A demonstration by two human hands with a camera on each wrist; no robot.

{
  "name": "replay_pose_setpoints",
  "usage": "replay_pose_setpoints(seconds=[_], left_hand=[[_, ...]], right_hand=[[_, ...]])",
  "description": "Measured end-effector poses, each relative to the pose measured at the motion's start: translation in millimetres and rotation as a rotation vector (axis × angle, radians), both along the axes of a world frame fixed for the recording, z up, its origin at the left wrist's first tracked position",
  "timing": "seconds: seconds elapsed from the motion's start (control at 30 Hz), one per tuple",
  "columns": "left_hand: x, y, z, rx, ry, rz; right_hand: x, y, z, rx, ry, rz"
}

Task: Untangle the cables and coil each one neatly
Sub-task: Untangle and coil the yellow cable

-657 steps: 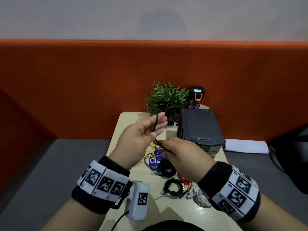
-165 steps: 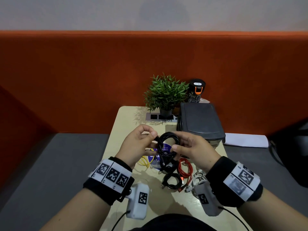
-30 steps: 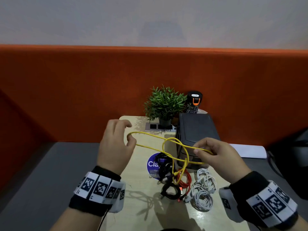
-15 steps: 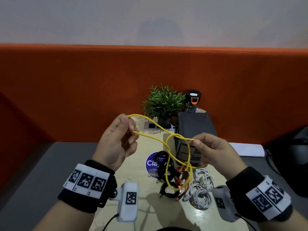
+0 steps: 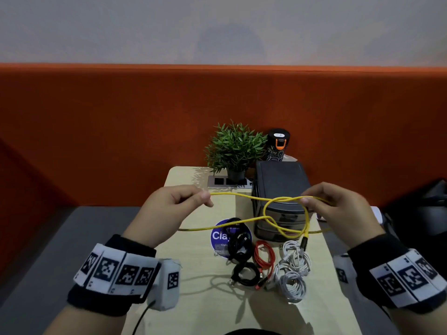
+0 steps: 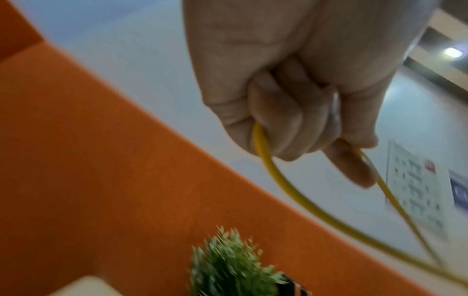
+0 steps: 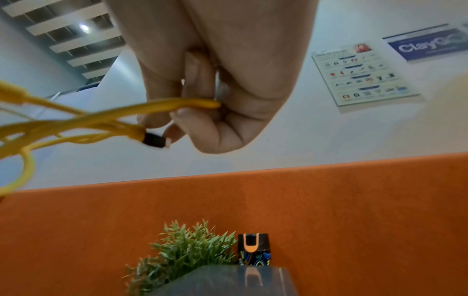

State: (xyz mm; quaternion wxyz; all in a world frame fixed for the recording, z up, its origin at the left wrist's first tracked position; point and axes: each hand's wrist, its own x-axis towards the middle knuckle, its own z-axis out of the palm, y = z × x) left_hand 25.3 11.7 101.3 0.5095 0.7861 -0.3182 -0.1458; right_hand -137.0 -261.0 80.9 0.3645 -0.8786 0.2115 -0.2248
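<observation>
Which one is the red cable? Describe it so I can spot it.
On the table, look in front of the dark box. The red cable lies coiled between black coils and white coils, the only red one.

Head camera looks down and forward from above both hands, taking in the table (image 5: 198, 291) and the orange wall behind. The left wrist camera sits close under the left hand (image 6: 291, 84), tilted up past the fingers, blurred. The right wrist camera does likewise under the right hand (image 7: 217, 80). All three catch the plant (image 5: 235, 147) beyond the grips; head and right wrist share the bottle (image 7: 254, 249).
</observation>
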Motion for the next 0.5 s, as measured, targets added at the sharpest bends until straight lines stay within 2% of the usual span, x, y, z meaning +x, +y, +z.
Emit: replay_pose_setpoints(seconds=[0.07, 0.2, 0.27, 0.3, 0.33, 0.4, 0.43, 0.5], left_hand=[[1.8, 4.2, 0.5, 0.192, -0.126, 0.036], [7.4, 9.4, 4.6, 0.363, -0.240, 0.000], [10.6, 9.5, 4.3, 0.400, -0.321, -0.019], [12.2, 10.2, 0.7, 0.335, -0.296, -0.026], [11.4, 10.9, -1.5, 0.194, -0.196, -0.037], [5.1, 10.0, -3.5, -0.152, 0.160, -0.160], [0.5, 8.7, -3.6, -0.250, 0.327, -0.239], [-10.8, 4.3, 1.9, -0.307, 0.522, -0.391]], right_hand=[[-2.2, -1.8, 3.6, -0.071, -0.018, -0.007], [-3.9, -3.5, 7.7, -0.251, -0.051, 0.011], [-4.1, -8.6, 5.3, -0.172, -0.072, 0.004], [-3.3, -10.2, 3.0, -0.065, -0.094, -0.005], [-2.4, -11.1, 0.1, 0.056, -0.125, -0.011], [-0.4, -6.6, -2.6, 0.245, -0.182, -0.006], [0.2, -2.4, -3.3, 0.296, -0.194, 0.011], [2.1, 7.4, -4.0, 0.352, -0.190, 0.066]])
